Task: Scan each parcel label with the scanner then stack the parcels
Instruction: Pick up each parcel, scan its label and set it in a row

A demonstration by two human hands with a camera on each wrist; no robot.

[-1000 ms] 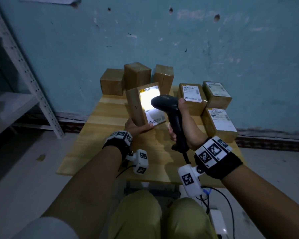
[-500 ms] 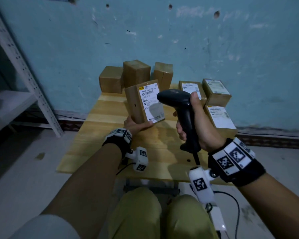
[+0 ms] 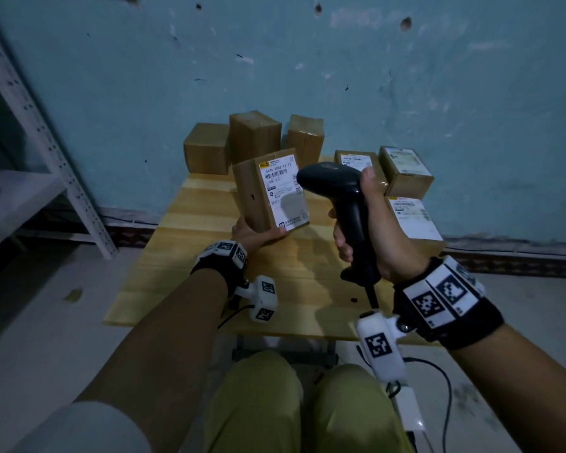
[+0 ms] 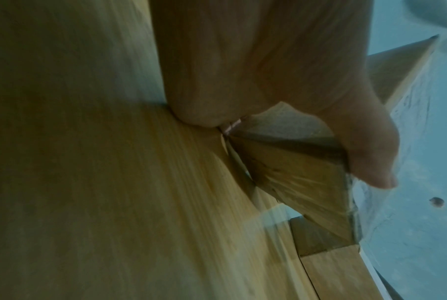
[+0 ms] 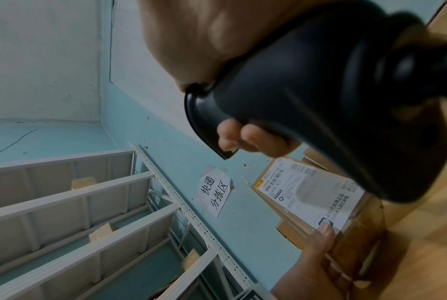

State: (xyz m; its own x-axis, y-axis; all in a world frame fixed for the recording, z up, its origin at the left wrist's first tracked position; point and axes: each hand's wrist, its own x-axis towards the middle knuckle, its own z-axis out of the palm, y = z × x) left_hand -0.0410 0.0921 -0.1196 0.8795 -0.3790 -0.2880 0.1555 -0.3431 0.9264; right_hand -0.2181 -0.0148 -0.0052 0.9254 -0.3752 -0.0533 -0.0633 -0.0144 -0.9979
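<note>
My left hand [image 3: 258,235] grips the bottom of a brown cardboard parcel [image 3: 252,194], held upright over the wooden table [image 3: 183,256] with its white label [image 3: 283,194] turned to the right. The same parcel [image 5: 307,194] shows in the right wrist view, and its underside [image 4: 302,172] in the left wrist view, where the left thumb lies on its edge. My right hand [image 3: 370,223] is wrapped round the handle of a black barcode scanner [image 3: 337,191], whose head points left at the label, a short way off. No scan light falls on the label.
Three plain brown parcels [image 3: 255,135] stand at the table's far edge against the blue wall. Three labelled parcels [image 3: 406,171] sit at the far right. A white metal shelf rack [image 3: 46,142] stands to the left. The scanner's cable [image 3: 373,295] hangs off the table's front.
The bright scan light on the label has gone out. My right hand has drawn the scanner back to the right, away from the parcel. The left hand still holds the parcel in place.
</note>
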